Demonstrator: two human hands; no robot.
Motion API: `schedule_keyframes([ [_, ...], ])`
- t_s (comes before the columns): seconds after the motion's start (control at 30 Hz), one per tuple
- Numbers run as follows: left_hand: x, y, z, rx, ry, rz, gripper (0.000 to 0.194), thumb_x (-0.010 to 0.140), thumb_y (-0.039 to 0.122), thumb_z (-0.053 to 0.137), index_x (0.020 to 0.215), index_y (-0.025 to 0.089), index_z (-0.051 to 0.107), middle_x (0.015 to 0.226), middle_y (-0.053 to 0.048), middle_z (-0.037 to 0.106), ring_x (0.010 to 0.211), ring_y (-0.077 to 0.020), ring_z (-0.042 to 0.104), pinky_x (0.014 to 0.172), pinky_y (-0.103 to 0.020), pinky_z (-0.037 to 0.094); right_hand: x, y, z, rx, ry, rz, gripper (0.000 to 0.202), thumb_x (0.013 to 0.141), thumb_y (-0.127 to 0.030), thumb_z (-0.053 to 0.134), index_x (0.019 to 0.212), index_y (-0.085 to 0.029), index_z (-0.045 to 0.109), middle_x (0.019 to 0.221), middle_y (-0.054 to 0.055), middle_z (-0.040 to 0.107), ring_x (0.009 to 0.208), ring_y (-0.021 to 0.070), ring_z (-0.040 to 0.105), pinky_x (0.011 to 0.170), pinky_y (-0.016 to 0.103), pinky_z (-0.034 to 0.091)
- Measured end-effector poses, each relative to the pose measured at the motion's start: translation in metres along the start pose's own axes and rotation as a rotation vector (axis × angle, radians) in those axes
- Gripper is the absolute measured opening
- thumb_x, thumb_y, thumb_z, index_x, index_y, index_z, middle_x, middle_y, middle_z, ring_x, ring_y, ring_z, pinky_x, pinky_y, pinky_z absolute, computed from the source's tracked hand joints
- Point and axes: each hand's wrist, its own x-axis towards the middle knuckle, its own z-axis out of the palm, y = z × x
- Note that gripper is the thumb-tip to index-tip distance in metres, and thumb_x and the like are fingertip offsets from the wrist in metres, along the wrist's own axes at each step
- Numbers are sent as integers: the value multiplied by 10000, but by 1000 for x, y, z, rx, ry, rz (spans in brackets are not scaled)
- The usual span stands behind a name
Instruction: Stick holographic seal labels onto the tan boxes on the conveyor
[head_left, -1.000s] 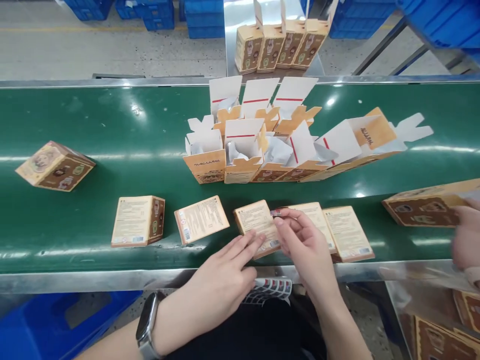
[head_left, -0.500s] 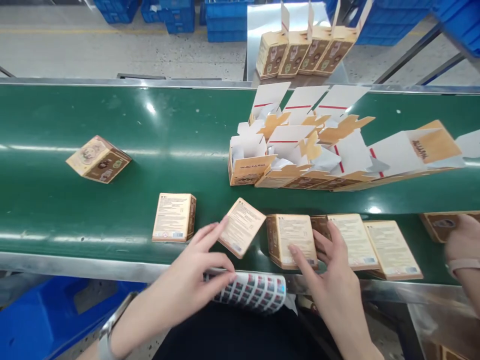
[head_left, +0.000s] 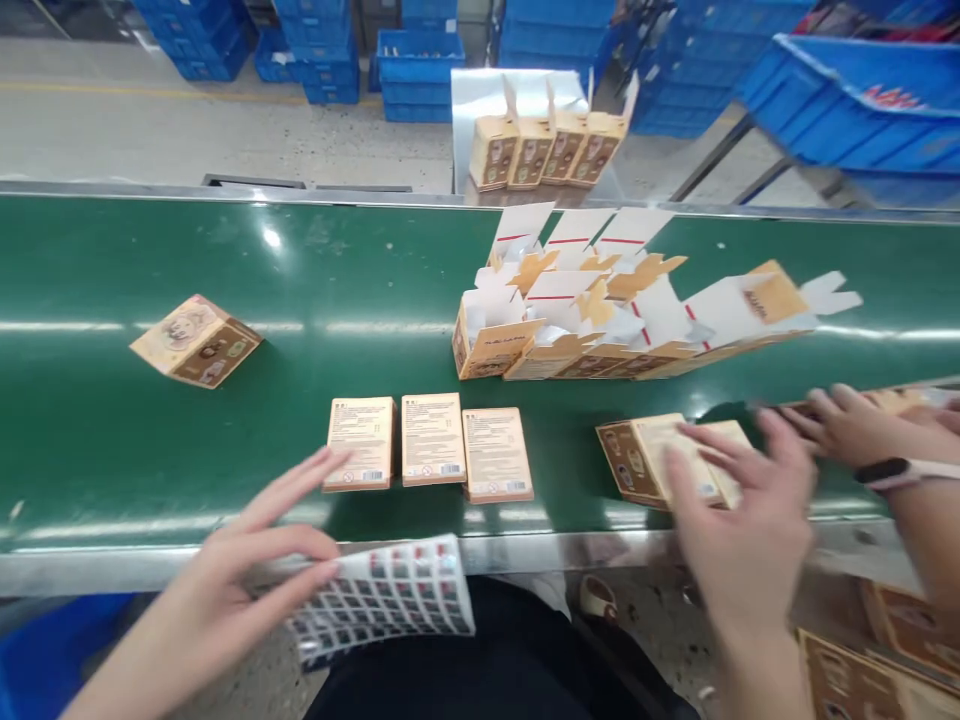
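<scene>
My left hand [head_left: 255,580] pinches a curled sheet of small printed stickers [head_left: 397,590] between thumb and fingers. Its index finger reaches over the lower left edge of a small cream carton [head_left: 361,440]. Beside that carton lie a second carton [head_left: 433,438] and a third carton [head_left: 497,455], text sides up, in a close row. Farther right, my right hand [head_left: 750,510], blurred by motion, has its fingers spread over a tilted carton [head_left: 634,462] and another carton [head_left: 731,450] behind it. Whether its fingertips touch them is unclear.
Open-flapped cartons [head_left: 495,350] stand in rows on the green conveyor belt [head_left: 360,260]. One carton [head_left: 196,340] lies apart at left. A co-worker's hands [head_left: 862,425] are at the right edge. Blue crates [head_left: 420,75] and a metal stand with cartons [head_left: 517,150] are beyond.
The view has shifted. The cartons by my left hand now form a straight row of three. My right hand has moved right, away from the carton it was touching; my left hand moved left with the sheet.
</scene>
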Motion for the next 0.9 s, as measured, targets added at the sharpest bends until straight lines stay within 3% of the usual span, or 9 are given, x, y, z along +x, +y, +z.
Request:
schedule_keyframes([
  [0.03,-2,-13,-6,-7,30,-19,274,907,453,560,768,295,737,1562,97,333,1446,-329,329,1096,-490,447,7,14,-14,-101,84,108,770,883,-510,602,1520,-215,286,1273,186,632,1156,378,605,930,554,463],
  [0.13,3,-40,-17,-73,34,-64,316,897,484,563,728,280,735,1563,79,317,1457,-352,282,1089,-521,434,23,55,-42,-231,-36,311,1068,738,-553,745,1551,-107,213,1342,268,571,1247,432,537,883,491,479],
  [0.2,10,-46,-18,-121,-11,-53,334,896,487,563,714,265,735,1535,28,376,1457,-348,275,1099,-546,405,26,69,-43,-220,-123,359,1131,732,-597,727,1563,-93,150,1300,276,600,1109,413,640,745,446,506],
  [0.27,14,-45,-16,-133,-66,-34,340,899,472,561,708,251,735,1491,-17,448,1460,-341,267,1123,-591,336,21,65,-31,-227,-146,387,1109,761,-641,671,1572,-129,115,1226,244,657,952,379,706,642,423,488],
  [0.37,13,-39,-12,-118,-130,-8,306,899,426,567,733,236,741,1473,-47,470,1462,-333,261,1137,-638,244,1,28,-1,-272,-160,382,1113,761,-705,619,1576,-154,101,1231,221,662,916,403,705,612,442,477],
  [0.53,-13,-40,-21,-128,-141,-20,295,914,398,560,772,229,756,1503,-66,428,1461,-326,263,1105,-590,360,-39,-46,45,-254,-190,296,1120,760,-760,547,1572,-138,90,1273,214,636,893,452,691,610,496,497],
  [0.67,-51,-63,-45,-17,-124,-108,335,930,437,522,786,237,750,1524,-44,402,1477,-352,212,1083,-630,363,-60,-87,76,-120,-273,201,1049,794,-691,563,1569,-165,90,1270,170,648,812,341,717,616,425,523],
  [0.8,-92,-95,-73,157,20,-156,354,926,504,506,797,265,733,1549,1,361,1466,-378,246,1123,-702,171,-73,-124,106,73,-423,61,917,871,-593,523,1564,-173,95,1304,141,637,937,280,714,689,368,550],
  [0.9,-108,-115,-88,151,108,-213,364,910,555,515,827,270,725,1519,-12,431,1411,-350,389,1137,-596,297,-78,-142,121,154,-521,-4,812,909,-549,487,1553,-183,154,1290,135,651,986,259,708,622,317,546],
])
